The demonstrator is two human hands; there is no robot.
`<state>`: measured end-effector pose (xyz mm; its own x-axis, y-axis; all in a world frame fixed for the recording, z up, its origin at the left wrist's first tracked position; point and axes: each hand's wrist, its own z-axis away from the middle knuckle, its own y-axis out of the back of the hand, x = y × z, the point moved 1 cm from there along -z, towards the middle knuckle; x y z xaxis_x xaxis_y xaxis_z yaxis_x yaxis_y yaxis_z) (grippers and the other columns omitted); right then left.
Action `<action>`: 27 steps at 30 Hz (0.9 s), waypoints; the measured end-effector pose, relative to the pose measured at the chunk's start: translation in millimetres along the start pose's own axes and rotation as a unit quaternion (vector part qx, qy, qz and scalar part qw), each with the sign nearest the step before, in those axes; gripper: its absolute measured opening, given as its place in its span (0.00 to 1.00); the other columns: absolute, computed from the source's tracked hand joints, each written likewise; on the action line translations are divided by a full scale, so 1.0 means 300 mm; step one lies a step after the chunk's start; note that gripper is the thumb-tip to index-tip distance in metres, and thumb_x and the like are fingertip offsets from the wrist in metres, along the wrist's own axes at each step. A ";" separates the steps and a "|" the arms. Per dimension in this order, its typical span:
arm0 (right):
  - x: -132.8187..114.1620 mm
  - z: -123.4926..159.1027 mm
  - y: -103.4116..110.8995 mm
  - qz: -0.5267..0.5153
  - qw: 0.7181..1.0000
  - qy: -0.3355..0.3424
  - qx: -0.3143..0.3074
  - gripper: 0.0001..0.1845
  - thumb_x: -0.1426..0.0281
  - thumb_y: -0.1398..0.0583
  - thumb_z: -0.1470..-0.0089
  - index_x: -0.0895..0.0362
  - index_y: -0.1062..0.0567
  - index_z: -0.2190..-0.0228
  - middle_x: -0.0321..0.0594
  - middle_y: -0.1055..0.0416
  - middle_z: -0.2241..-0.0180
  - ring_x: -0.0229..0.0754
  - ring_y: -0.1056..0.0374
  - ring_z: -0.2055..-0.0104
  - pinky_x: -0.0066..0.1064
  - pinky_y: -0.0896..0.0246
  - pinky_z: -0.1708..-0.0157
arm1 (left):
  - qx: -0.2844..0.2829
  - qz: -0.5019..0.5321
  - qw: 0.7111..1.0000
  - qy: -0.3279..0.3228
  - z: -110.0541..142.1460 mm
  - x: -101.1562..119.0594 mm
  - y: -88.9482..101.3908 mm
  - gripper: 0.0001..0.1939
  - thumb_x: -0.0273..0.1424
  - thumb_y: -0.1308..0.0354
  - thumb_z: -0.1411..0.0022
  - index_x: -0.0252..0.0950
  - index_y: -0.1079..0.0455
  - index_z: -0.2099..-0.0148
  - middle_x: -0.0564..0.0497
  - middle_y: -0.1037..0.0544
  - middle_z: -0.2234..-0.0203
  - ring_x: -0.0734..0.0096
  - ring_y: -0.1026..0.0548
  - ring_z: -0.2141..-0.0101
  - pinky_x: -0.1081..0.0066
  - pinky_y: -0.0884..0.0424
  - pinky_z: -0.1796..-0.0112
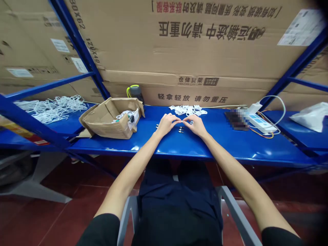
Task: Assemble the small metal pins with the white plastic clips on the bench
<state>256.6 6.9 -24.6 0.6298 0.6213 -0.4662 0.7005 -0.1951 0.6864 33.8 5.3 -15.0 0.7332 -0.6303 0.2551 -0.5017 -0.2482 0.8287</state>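
Observation:
My left hand (166, 124) and my right hand (196, 124) meet over the blue steel shelf (230, 145), their fingertips closed together on a tiny white-and-metal part (181, 121). The part is too small to make out in detail. Just below my fingertips, a few small metal fittings (181, 130) lie on the shelf. Another fitting (157, 126) sits left of my left hand. A heap of white plastic pieces (187, 109) lies just beyond my fingers.
An open cardboard box (110, 119) with white parts inside stands to the left. Behind it are a bottle (135, 94) and a bundle of white wire loops (51, 108). To the right lie a blurred dark device (237, 119), a power strip (261, 123) and a plastic bag (310, 117).

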 end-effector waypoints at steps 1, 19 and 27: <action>0.007 -0.001 -0.002 0.019 1.000 -0.004 -0.004 0.12 0.60 0.36 0.33 0.51 0.13 0.61 0.44 0.16 0.59 0.53 0.24 0.54 0.44 0.31 0.48 | -0.003 -0.006 1.000 0.003 0.000 -0.002 -0.003 0.11 0.38 0.41 0.21 0.45 0.17 0.47 0.50 0.13 0.51 0.59 0.22 0.50 0.59 0.32 0.46; 0.035 -0.007 -0.036 0.080 0.994 -0.010 -0.070 0.09 0.64 0.34 0.33 0.49 0.11 0.61 0.46 0.18 0.49 0.58 0.29 0.42 0.50 0.36 0.45 | -0.035 -0.042 0.998 -0.015 0.008 -0.019 -0.024 0.12 0.26 0.42 0.26 0.43 0.17 0.50 0.46 0.16 0.50 0.56 0.23 0.48 0.55 0.32 0.45; 0.027 -0.007 -0.037 0.083 0.993 -0.027 -0.077 0.07 0.64 0.33 0.33 0.49 0.12 0.60 0.44 0.19 0.48 0.55 0.30 0.41 0.46 0.37 0.44 | -0.039 -0.046 0.998 -0.011 0.003 -0.023 -0.018 0.13 0.28 0.42 0.27 0.44 0.16 0.51 0.46 0.15 0.51 0.55 0.22 0.50 0.54 0.32 0.47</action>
<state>253.3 15.7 -34.9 0.7523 0.5483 -0.3652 0.5280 -0.1703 0.8320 31.1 10.3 -21.8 0.7638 -0.6238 0.1658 -0.3949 -0.2484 0.8845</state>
